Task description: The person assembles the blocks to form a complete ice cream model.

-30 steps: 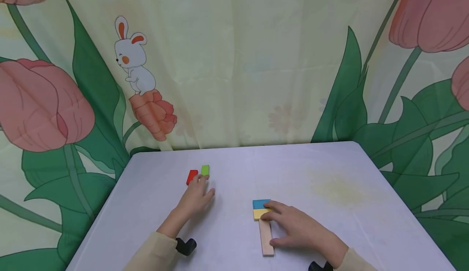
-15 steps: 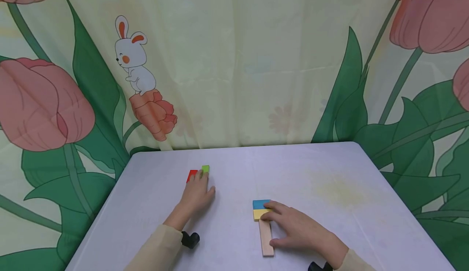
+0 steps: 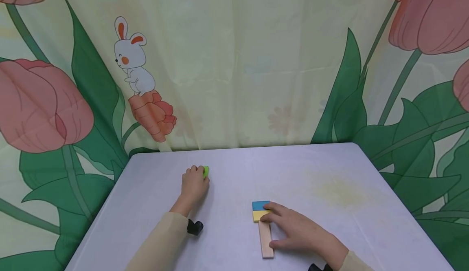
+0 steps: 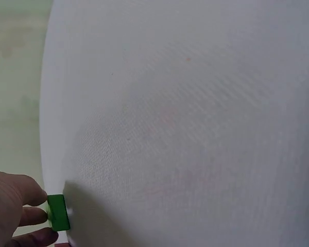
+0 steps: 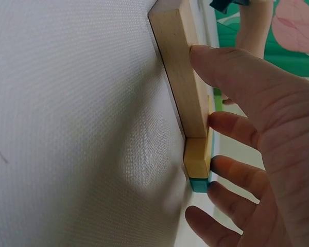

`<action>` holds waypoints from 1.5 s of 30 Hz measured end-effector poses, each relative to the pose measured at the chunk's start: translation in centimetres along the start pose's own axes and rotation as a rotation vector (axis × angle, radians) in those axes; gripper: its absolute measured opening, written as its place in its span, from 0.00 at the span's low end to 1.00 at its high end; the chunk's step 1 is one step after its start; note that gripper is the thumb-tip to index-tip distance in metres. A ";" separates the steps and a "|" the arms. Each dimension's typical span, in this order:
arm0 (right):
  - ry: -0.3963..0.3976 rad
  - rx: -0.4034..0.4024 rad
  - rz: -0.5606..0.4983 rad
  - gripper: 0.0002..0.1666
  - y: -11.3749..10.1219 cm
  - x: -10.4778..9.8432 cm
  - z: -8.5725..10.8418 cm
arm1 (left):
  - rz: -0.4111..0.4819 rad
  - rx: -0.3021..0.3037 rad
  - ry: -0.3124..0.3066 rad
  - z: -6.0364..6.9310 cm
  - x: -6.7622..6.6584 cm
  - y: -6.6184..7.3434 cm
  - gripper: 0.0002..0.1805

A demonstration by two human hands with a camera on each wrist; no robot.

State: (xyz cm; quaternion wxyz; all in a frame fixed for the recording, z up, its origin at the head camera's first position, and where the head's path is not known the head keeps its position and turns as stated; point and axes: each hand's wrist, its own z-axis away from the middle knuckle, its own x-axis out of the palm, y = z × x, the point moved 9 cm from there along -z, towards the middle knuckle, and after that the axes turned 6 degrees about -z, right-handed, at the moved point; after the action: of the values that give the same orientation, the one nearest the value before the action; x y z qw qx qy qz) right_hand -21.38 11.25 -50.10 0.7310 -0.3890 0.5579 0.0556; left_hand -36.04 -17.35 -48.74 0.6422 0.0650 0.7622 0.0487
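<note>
At the far left of the table, my left hand (image 3: 194, 184) pinches a small green block (image 3: 206, 171) between thumb and fingers. The left wrist view shows the green block (image 4: 58, 212) at the fingertips, with a sliver of a red block (image 4: 63, 245) below it; the hand hides the red one in the head view. Nearer the front, my right hand (image 3: 298, 228) rests with loosely bent fingers on a row of blocks. Its fingertips touch the blue block (image 3: 259, 205) and yellow block (image 3: 258, 216); its thumb touches the side of the long plain wooden block (image 3: 266, 241).
A white cloth covers the table (image 3: 311, 173), with a faint yellowish stain toward the right. Behind its far edge hangs a curtain (image 3: 238, 67) printed with tulips and a rabbit. Black wrist cameras sit at both cuffs.
My left hand has moved slightly forward over the red block, hiding it, and its fingers have closed on the green block. The right hand and its row of blocks stay put.
</note>
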 end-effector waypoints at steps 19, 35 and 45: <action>0.011 -0.004 -0.005 0.31 0.1 0.0 0.2 | -0.056 0.013 0.056 0.2 -0.2 0.5 0.08; 0.008 0.008 -0.039 0.31 0.2 -0.1 0.1 | -0.027 0.062 0.132 1.1 -0.4 1.6 0.07; 0.019 -0.009 -0.045 0.31 0.3 0.0 0.1 | 0.037 0.145 0.115 1.5 -0.2 3.5 0.07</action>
State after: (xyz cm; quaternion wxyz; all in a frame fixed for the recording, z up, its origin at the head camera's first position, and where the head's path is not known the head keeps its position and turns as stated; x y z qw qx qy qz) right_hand -21.52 11.53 -50.23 0.7251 -0.4050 0.5557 0.0380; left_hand -34.38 -13.90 -48.21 0.5899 0.1226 0.7980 0.0087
